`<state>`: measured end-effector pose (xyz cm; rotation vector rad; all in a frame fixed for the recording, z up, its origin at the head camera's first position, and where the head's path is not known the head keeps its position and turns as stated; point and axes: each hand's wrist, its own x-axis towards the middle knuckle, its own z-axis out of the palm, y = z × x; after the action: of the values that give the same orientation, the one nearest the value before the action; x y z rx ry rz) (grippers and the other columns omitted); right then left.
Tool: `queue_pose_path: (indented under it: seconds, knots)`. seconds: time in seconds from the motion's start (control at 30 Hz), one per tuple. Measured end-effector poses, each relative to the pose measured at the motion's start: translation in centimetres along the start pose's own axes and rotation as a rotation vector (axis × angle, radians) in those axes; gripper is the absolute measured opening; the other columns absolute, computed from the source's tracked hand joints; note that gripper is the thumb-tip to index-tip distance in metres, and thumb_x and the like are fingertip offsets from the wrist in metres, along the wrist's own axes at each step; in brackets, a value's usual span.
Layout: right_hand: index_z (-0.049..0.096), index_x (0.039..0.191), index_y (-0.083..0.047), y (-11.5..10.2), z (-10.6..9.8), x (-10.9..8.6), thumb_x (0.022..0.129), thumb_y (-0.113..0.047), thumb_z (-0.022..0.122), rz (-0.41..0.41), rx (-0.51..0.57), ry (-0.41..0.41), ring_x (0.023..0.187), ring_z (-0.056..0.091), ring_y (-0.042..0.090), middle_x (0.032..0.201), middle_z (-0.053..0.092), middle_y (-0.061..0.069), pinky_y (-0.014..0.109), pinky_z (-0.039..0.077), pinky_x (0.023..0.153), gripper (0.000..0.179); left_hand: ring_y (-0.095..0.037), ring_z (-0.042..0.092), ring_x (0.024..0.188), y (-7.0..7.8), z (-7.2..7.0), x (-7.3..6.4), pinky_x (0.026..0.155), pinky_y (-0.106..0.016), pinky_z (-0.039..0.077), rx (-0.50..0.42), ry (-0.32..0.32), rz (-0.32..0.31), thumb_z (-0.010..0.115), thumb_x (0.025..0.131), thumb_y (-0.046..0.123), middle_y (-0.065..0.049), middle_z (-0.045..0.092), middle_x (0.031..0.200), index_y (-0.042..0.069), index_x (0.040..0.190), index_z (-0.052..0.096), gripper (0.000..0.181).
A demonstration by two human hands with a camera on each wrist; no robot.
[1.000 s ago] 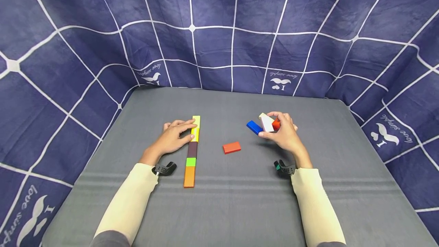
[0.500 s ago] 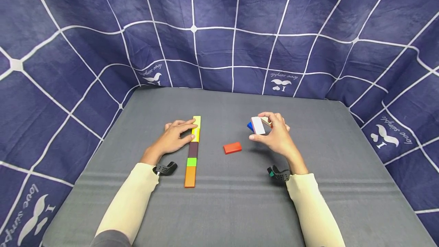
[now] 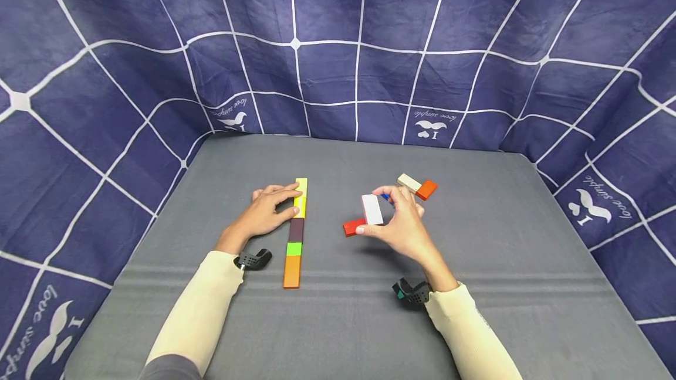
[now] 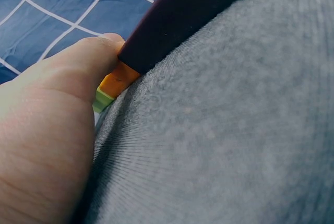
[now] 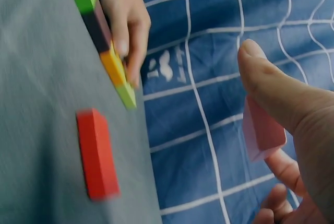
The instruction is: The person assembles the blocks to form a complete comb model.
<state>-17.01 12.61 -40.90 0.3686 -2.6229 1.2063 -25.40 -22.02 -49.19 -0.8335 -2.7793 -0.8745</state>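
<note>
My right hand [image 3: 404, 230] pinches a pale pink block [image 3: 372, 209] between thumb and fingertips, held above the table. In the right wrist view, the pink block [image 5: 262, 130] sits between that thumb and a finger. My left hand [image 3: 264, 213] rests at the far end of a straight row of blocks, its fingers lying on the yellow block [image 3: 300, 207] and the light yellow-green block [image 3: 301, 186]. Nearer in that row come a dark purple block [image 3: 297, 230], a green block [image 3: 294, 248] and an orange block [image 3: 291, 272]. The left wrist view shows the thumb [image 4: 96, 59] against the row's side.
A red block [image 3: 352, 227] lies flat just left of the right thumb. Farther back are a cream block [image 3: 409, 182] and an orange-red block [image 3: 426, 189], touching. A blue block [image 3: 385, 196] is mostly hidden behind the right hand. A dark blue checked cloth [image 3: 327, 69] surrounds the grey table.
My right hand has carried the pale pink block left and toward me, from the loose blocks to beside the red one. The left hand and the row have stayed put.
</note>
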Motion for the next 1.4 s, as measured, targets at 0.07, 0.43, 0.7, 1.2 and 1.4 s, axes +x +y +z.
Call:
queue_pose_path:
  seconds: [0.07,0.43,0.7,1.2,1.4]
  knots:
    - [0.06,0.12,-0.023,-0.7,0.8,-0.6,0.056,-0.039,0.098,0.015,0.012,0.002,0.105,0.047,0.021,0.108,0.052,0.005,0.043,0.02,0.089,0.077,-0.023,0.048,0.133,0.0,-0.1,0.0,0.094,-0.046,0.022,-0.002,0.0,-0.006,0.065,0.096,0.042,0.004,0.047,0.156,0.027,0.141,0.059,0.047]
    - [0.059,0.12,-0.024,-3.6,4.8,-3.9,0.056,-0.04,0.098,0.075,0.07,-0.013,0.107,0.053,0.023,0.111,0.057,0.01,0.045,0.024,0.091,0.078,-0.021,0.047,0.133,-0.2,0.1,0.0,0.094,-0.044,0.022,-0.016,0.01,-0.018,0.066,0.096,0.041,0.007,0.048,0.155,0.029,0.14,0.06,0.046]
    - [0.059,0.117,-0.026,-5.6,7.6,-6.0,0.053,-0.043,0.099,0.083,0.057,-0.021,0.106,0.053,0.022,0.111,0.057,0.007,0.044,0.024,0.089,0.077,-0.021,0.047,0.134,-0.1,0.0,0.1,0.093,-0.045,0.022,-0.003,0.006,-0.022,0.066,0.096,0.041,0.006,0.048,0.155,0.028,0.14,0.06,0.046]
    - [0.057,0.114,-0.03,-8.5,12.8,-11.5,0.049,-0.054,0.096,0.191,-0.003,-0.086,0.098,0.046,0.01,0.104,0.053,-0.008,0.038,0.026,0.085,0.08,-0.024,0.048,0.133,0.0,0.1,0.1,0.092,-0.046,0.022,-0.013,0.015,-0.021,0.067,0.095,0.038,0.003,0.049,0.154,0.026,0.14,0.06,0.047]
    - [0.057,0.113,-0.03,-8.6,13.7,-12.3,0.046,-0.058,0.096,0.16,-0.095,-0.109,0.097,0.046,0.009,0.101,0.051,-0.01,0.037,0.024,0.084,0.082,-0.025,0.048,0.132,0.0,0.1,0.1,0.093,-0.048,0.022,-0.013,0.018,-0.019,0.067,0.095,0.039,0.001,0.049,0.155,0.026,0.14,0.06,0.047]
